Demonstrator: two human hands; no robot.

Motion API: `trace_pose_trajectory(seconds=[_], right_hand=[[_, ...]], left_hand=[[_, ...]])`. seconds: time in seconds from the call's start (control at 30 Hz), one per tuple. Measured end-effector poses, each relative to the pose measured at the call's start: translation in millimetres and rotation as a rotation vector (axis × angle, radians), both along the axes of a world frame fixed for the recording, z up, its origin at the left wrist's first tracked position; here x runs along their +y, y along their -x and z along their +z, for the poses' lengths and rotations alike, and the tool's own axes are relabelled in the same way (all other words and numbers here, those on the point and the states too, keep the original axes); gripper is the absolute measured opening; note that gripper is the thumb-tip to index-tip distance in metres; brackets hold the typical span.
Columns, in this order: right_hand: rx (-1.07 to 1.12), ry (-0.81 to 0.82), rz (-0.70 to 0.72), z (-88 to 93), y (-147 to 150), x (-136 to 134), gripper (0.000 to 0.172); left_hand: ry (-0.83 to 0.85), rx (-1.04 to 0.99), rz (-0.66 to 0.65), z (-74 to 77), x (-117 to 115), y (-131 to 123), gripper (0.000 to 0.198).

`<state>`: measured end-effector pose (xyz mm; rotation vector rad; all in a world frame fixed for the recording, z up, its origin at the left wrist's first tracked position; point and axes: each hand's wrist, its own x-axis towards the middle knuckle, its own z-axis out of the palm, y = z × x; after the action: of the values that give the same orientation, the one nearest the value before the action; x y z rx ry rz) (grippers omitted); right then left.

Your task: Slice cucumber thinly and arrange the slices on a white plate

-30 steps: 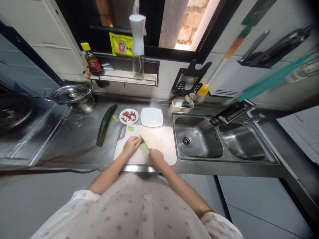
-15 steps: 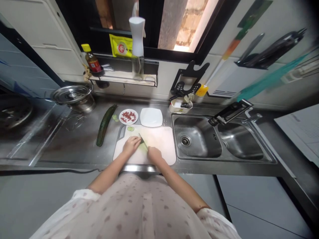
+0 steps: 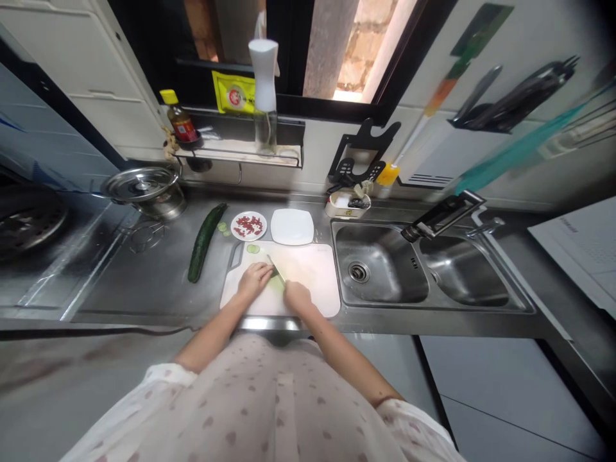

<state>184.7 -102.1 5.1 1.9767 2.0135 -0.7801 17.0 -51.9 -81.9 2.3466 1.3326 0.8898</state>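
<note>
My right hand (image 3: pixel 297 297) is closed round the handle of a knife (image 3: pixel 278 269), its blade slanting up and left over the white cutting board (image 3: pixel 317 276). Fingers bent together, my left hand (image 3: pixel 254 281) presses on a cucumber piece (image 3: pixel 276 284) beside the blade; much of that piece is hidden by hand and knife. Two or so thin cucumber slices (image 3: pixel 253 249) lie at the board's upper left. A long whole cucumber (image 3: pixel 205 244) rests on the steel counter to the left, with a few small slices (image 3: pixel 222 226) near its upper end.
Behind the board stand a white plate (image 3: pixel 234 233) with chopped red bits and a square white plate (image 3: pixel 291 226). A double sink (image 3: pixel 380 276) with a tap (image 3: pixel 491 226) is on the right. A lidded steel pot (image 3: pixel 158 196) stands at left. Bottles fill a wall shelf (image 3: pixel 231 153).
The view has shifted very slightly. Both hands and the knife stay in nearly the same place on the board; the blade's angle looks almost unchanged.
</note>
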Motion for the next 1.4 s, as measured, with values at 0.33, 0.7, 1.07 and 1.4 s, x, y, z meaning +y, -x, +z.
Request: trace_pose_trajectory(seconds=[0.33,0.7,1.07,1.4], right_hand=[[-0.018,0.011,0.001,-4.4,-8.2,-14.9,0.030],[-0.001,0.011,-0.015,3.2,3.2,3.7,0.030],[-0.020,-0.001,-0.010,-5.5,-11.1,-22.0,0.028],[-0.021,0.017,-0.031,2.6,1.0,-4.5,0.032]], left_hand=[[-0.004,0.005,0.017,-1.5,-1.0,-0.1,0.027],[-0.003,0.008,0.006,0.2,-0.3,-0.1,0.027],[-0.006,-0.006,0.016,-1.3,-0.6,-0.2,0.026],[-0.011,-0.004,0.011,-0.2,-1.3,-0.5,0.027]])
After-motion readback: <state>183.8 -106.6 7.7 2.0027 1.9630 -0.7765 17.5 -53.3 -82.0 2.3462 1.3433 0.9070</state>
